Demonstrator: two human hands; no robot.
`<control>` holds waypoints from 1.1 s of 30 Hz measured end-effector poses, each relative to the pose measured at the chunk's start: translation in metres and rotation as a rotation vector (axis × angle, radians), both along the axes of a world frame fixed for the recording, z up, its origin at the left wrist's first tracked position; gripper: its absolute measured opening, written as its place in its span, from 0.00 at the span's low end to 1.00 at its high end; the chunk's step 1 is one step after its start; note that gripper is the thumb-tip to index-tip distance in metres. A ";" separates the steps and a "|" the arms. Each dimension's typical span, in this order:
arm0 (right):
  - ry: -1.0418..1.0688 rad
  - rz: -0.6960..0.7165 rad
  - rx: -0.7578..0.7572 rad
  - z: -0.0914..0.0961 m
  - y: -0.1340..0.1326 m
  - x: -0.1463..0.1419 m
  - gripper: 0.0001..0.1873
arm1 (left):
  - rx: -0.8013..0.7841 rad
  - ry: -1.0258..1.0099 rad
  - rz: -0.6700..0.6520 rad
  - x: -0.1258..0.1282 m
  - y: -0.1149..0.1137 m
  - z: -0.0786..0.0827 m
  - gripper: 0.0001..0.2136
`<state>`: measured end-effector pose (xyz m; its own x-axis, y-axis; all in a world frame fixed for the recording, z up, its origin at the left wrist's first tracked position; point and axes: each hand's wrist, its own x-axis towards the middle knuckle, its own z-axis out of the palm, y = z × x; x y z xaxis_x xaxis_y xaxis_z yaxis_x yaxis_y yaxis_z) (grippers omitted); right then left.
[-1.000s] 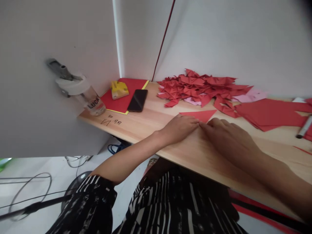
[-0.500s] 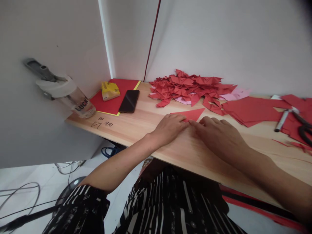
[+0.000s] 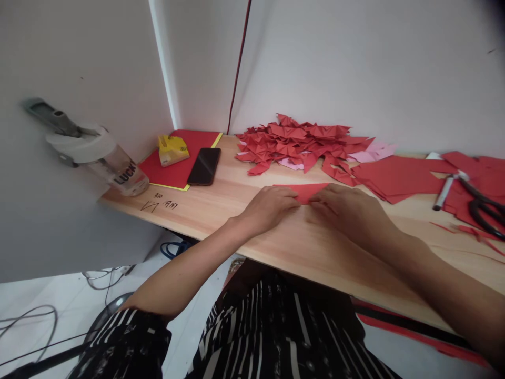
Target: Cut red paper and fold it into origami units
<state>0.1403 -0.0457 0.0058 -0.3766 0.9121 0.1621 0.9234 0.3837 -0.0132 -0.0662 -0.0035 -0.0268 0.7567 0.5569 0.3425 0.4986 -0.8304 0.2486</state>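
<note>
A folded red paper piece (image 3: 304, 191) lies flat on the wooden desk (image 3: 276, 247) in front of me. My left hand (image 3: 269, 207) rests on its left part, fingers curled and pressing down on the paper. From the right, my right hand (image 3: 347, 210) covers the paper's other part, fingers bent and pressing on it. Only a small red wedge shows between the two hands.
A heap of folded red pieces (image 3: 300, 143) lies behind the hands. Flat red sheets (image 3: 398, 176), a marker (image 3: 442, 192) and scissors (image 3: 483, 205) lie to the right. A phone (image 3: 204, 166), yellow packet (image 3: 171, 149) and clear bottle (image 3: 98, 158) stand at left.
Both hands have closed in over the red piece, and less of it shows now. The view has shifted so that the scissors and marker come into sight at right.
</note>
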 end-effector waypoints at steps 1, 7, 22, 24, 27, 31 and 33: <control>0.045 -0.004 -0.003 -0.003 0.002 0.002 0.13 | -0.019 -0.025 0.008 0.000 -0.001 0.000 0.11; 0.102 0.090 0.109 -0.020 0.013 0.009 0.09 | -0.136 -0.110 0.080 -0.003 -0.002 0.002 0.11; 0.353 0.152 0.023 -0.020 0.013 0.006 0.11 | -0.257 -0.096 0.059 -0.004 -0.004 0.016 0.09; 0.403 0.113 -0.018 -0.018 0.012 0.005 0.10 | -0.255 -0.036 0.032 -0.006 -0.007 0.020 0.10; 0.453 0.036 -0.070 -0.014 0.012 0.003 0.09 | -0.227 0.024 0.051 -0.010 -0.009 0.026 0.12; 0.448 -0.018 -0.099 -0.014 0.016 0.002 0.08 | -0.120 0.133 -0.026 -0.010 -0.005 0.028 0.12; 0.439 -0.030 -0.101 -0.016 0.018 0.003 0.08 | -0.037 0.194 -0.069 -0.008 -0.002 0.027 0.13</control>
